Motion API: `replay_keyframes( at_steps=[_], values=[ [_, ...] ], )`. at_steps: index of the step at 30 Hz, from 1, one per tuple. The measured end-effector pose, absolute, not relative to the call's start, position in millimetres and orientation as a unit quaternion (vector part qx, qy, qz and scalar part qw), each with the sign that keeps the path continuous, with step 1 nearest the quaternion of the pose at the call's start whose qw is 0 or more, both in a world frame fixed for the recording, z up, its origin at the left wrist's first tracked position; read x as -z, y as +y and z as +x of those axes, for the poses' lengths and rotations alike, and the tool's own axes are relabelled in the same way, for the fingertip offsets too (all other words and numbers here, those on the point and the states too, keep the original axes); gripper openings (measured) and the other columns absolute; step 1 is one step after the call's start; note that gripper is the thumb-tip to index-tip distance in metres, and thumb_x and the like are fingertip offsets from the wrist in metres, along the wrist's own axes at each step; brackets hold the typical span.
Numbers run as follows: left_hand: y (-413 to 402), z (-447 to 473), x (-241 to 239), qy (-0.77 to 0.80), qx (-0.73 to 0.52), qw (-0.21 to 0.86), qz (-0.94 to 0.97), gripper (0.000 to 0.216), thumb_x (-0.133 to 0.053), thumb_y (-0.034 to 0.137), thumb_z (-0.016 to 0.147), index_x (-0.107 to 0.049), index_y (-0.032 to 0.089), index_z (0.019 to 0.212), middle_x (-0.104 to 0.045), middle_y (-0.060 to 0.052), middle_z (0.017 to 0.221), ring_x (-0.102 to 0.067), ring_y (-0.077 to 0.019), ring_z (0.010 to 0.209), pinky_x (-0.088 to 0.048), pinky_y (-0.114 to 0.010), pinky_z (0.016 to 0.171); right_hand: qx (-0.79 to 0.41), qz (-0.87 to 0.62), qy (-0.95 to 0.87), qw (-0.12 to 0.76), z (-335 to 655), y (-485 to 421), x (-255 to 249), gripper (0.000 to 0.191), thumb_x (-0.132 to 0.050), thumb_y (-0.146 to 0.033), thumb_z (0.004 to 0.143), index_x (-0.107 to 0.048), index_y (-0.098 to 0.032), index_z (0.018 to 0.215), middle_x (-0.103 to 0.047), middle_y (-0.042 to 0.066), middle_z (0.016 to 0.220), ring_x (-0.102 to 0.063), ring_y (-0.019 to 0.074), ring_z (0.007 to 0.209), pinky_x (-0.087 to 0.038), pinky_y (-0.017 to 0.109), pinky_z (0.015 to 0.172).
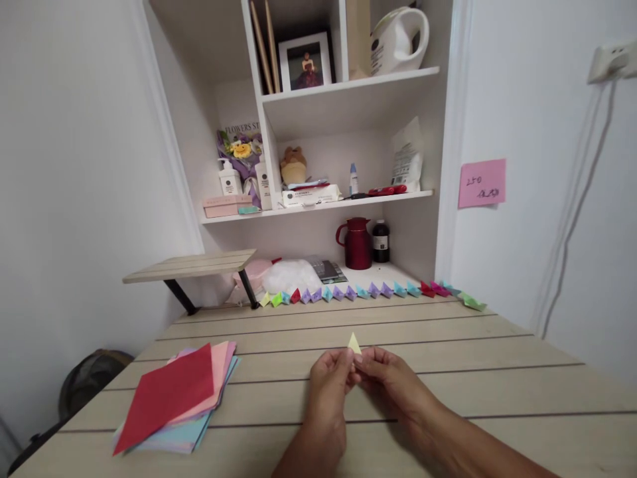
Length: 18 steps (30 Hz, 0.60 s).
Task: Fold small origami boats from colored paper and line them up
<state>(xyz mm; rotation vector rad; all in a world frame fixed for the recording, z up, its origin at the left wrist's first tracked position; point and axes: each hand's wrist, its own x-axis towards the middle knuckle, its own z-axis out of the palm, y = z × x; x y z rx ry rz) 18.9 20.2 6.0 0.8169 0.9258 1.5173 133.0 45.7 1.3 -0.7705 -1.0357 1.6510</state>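
A small folded piece of pale yellow paper (353, 344) is pinched between both my hands above the wooden tabletop (279, 378). Its pointed tip sticks up past the fingers, while its lower part is hidden by them. My left hand (331, 385) closes on it from the left, thumb on top. From the right, my right hand (391, 378) grips it with thumb and fingertips. Off to the left lies a loose stack of square coloured paper with a red sheet (172, 395) uppermost. Along the far edge runs a row of small folded paper boats (351, 293) in several colours.
A small raised wooden stand (192, 265) with black legs occupies the back left corner. Behind the table, white shelving (318, 211) holds a dark red jug (357, 244), a dark bottle (381, 241) and other household items. A pink note (482, 183) is stuck to the right wall.
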Motion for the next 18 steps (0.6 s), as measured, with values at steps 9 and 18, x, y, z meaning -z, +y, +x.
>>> replay_keyframes(
  at_steps=[9, 18],
  values=[
    [34.9, 13.8, 15.4, 0.413, -0.632, 0.529, 0.388, 0.037, -0.074, 0.046, 0.070, -0.058, 0.015, 0.059, -0.056, 0.001, 0.055, -0.047, -0.0106, 0.056, -0.038, -0.025, 0.061, -0.697, -0.246, -0.444, 0.507, 134.7, 43.4, 0.5, 0.022, -0.072, -0.034, 0.077, -0.062, -0.017, 0.066, -0.067, 0.003, 0.065, -0.059, 0.0167, 0.067, -0.043, 0.031, 0.074],
    [33.7, 8.6, 12.3, 0.369, -0.644, 0.584, 0.327, 0.042, -0.076, 0.048, 0.069, -0.055, 0.015, 0.056, -0.052, 0.002, 0.055, -0.042, -0.0084, 0.055, -0.036, -0.022, 0.060, -0.654, -0.337, -0.440, 0.515, 145.2, 44.3, 1.3, 0.033, -0.063, -0.051, 0.083, -0.067, -0.018, 0.083, -0.066, 0.005, 0.083, -0.059, 0.0186, 0.081, -0.045, 0.030, 0.073]
  ],
)
